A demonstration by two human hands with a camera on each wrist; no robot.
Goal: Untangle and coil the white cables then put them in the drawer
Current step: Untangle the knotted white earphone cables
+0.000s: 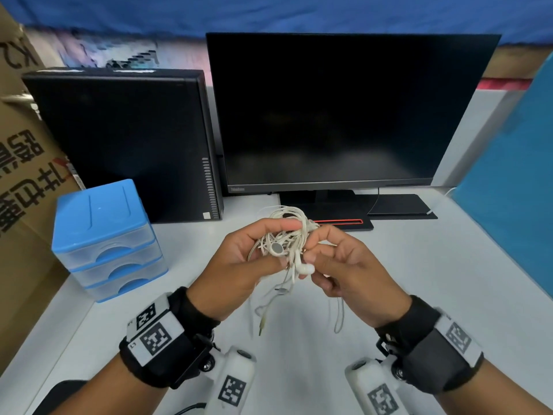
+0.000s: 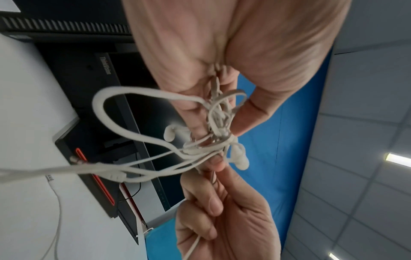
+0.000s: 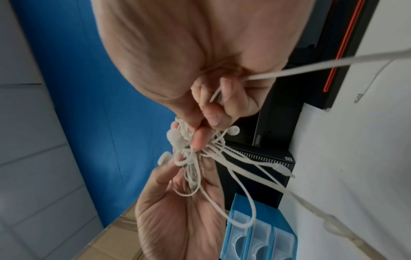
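A tangled bundle of white earphone cables [image 1: 284, 238] hangs in the air above the white desk [image 1: 419, 280], held between both hands. My left hand [image 1: 254, 250] grips the knot from the left, thumb across the top. My right hand [image 1: 326, 253] pinches strands on the right side of it. An earbud [image 1: 306, 268] and a plug end [image 1: 261, 326] dangle below. The left wrist view shows the cable tangle [image 2: 213, 140] caught between the fingers of both hands. In the right wrist view, the cable knot [image 3: 191, 154] trails loops toward the drawer unit [image 3: 255, 234].
A small blue drawer unit [image 1: 107, 238] with three shut clear drawers stands at the desk's left. Behind it is a black computer case [image 1: 125, 139], and a dark monitor [image 1: 344, 109] on its stand. Cardboard boxes [image 1: 21, 175] lie left, a blue partition [image 1: 514, 187] right.
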